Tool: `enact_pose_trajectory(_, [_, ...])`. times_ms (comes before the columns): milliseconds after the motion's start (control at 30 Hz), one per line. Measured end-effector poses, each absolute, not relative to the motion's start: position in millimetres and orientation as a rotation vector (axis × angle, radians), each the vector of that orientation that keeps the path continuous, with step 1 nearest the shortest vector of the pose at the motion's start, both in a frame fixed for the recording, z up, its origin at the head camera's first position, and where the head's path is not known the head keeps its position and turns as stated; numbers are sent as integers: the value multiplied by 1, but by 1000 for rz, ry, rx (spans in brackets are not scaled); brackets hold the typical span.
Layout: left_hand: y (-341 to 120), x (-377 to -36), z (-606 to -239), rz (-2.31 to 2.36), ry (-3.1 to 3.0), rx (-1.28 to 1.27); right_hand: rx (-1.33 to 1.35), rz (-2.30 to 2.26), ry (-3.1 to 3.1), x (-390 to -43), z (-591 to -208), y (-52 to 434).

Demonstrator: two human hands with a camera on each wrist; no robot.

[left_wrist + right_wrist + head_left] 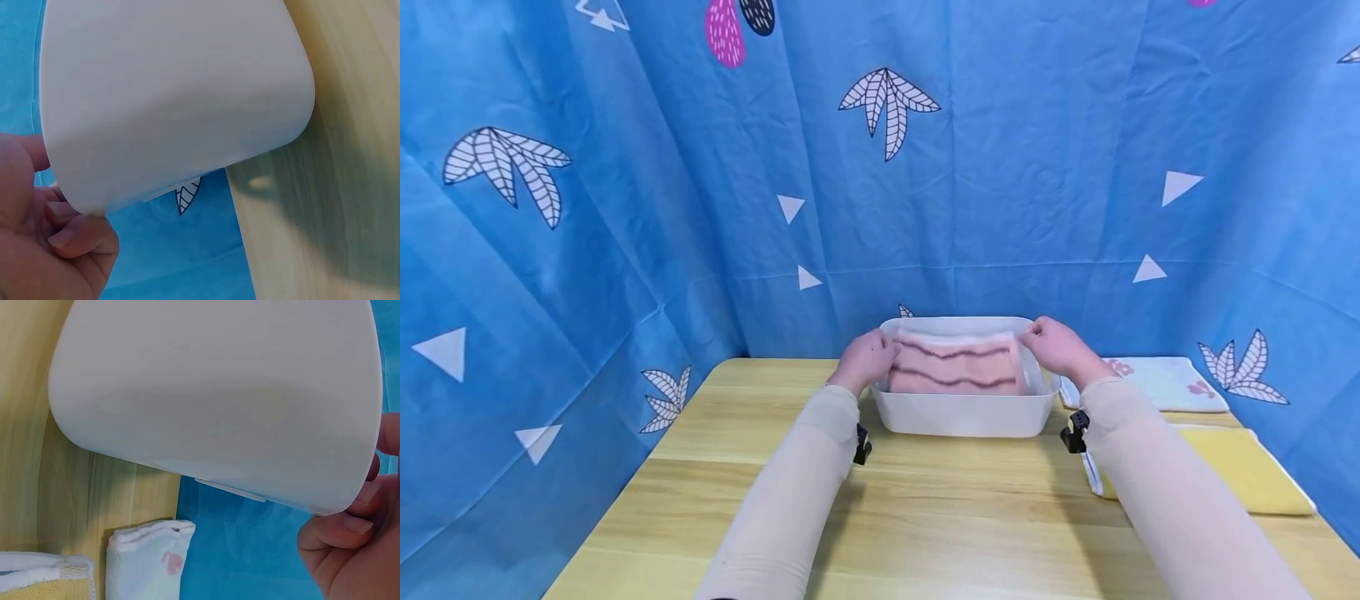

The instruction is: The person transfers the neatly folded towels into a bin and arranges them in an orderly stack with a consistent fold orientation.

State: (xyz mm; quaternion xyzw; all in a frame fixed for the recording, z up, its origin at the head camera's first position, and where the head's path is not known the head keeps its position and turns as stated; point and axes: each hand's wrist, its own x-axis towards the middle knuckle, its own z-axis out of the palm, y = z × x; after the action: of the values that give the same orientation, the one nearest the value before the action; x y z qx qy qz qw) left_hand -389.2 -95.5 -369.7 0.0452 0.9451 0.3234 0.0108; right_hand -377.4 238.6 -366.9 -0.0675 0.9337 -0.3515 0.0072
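A white rectangular plastic bin [964,415] stands near the table's far edge, holding a folded pink towel [957,367] with darker wavy stripes. My left hand [868,358] grips the bin's left end at the rim. Its curled fingers [81,236] sit at the outer rim, while another digit passes behind the bin's wall. At the opposite end, my right hand [1060,346] holds the rim in the same manner, with curled fingers [340,531] outside. Both hands reach beside the towel's edges in the head view, and the bin's wall hides part of each grip.
Right of the bin lies a folded white towel with pink prints [1172,385]. Nearer to me is a folded yellow towel [1240,471], partly behind my right sleeve. A blue patterned curtain [1000,208] hangs behind and on both sides of the wooden table [940,517].
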Motion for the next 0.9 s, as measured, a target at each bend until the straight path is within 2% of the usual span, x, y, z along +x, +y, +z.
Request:
enact_pose_trajectory(567, [-100, -385, -376, 1110, 2934, 86, -209, -1079, 2934, -371, -368, 238])
enact_pose_trajectory(900, [-110, -387, -394, 1218, 2905, -91, -243, -1081, 2978, -369, -369, 241])
